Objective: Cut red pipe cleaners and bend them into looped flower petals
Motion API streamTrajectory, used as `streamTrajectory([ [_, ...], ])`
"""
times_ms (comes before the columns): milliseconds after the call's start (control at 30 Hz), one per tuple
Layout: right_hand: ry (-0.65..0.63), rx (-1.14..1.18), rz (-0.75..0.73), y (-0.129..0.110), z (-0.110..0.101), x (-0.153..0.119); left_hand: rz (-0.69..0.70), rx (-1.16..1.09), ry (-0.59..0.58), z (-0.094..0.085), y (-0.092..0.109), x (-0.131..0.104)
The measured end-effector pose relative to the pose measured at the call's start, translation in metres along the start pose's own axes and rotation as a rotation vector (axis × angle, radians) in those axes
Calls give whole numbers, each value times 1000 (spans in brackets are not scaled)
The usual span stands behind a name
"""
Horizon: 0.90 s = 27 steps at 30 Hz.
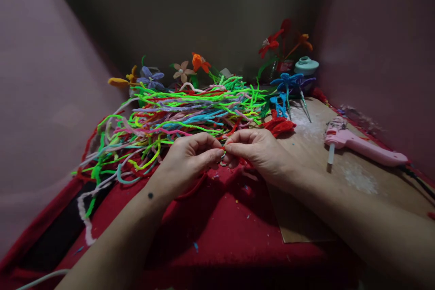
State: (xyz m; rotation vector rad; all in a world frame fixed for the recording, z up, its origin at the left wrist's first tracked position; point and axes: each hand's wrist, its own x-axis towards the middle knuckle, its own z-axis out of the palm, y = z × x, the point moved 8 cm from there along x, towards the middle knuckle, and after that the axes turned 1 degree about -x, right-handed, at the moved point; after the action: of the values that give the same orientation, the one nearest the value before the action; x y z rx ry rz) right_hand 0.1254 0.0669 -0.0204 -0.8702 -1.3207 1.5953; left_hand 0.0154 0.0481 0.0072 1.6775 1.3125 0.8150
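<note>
My left hand [193, 156] and my right hand [254, 149] meet fingertip to fingertip over the red cloth [217, 231]. Both are closed in a pinch on a thin red pipe cleaner [223, 148], of which only a small bit shows between the fingers. A red curved length hangs below my left hand, and whether it is the same piece I cannot tell. Just beyond my hands lies a large heap of pipe cleaners [190, 108] in green, pink, blue, yellow and red. Red fuzzy petals [280, 126] rest beyond my right hand.
A pink glue gun [369, 145] lies on a brown board [316, 217] at the right, near dried glue. Blue and purple flowers [287, 82] stand on the board's far side. An orange flower [200, 62] and others line the back, beside a pale blue-lidded container [306, 66].
</note>
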Motion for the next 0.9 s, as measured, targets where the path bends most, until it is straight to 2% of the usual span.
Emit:
streamTrajectory([
  [200,0,-78,47,4,-4,1,179,295,162,-14,13,-1],
  [333,-54,-100,141,11,-1,-1,212,376,189,-16,17,-2],
  [433,-31,-99,140,10,0,-2,114,297,138,-12,11,0],
  [567,30,-47,97,7,-1,-1,-50,63,27,-1,-1,1],
  [700,76,-33,60,7,-4,1,-155,-85,21,4,-12,0],
  [900,99,-18,47,6,-7,-1,-236,-222,-13,12,-25,2],
])
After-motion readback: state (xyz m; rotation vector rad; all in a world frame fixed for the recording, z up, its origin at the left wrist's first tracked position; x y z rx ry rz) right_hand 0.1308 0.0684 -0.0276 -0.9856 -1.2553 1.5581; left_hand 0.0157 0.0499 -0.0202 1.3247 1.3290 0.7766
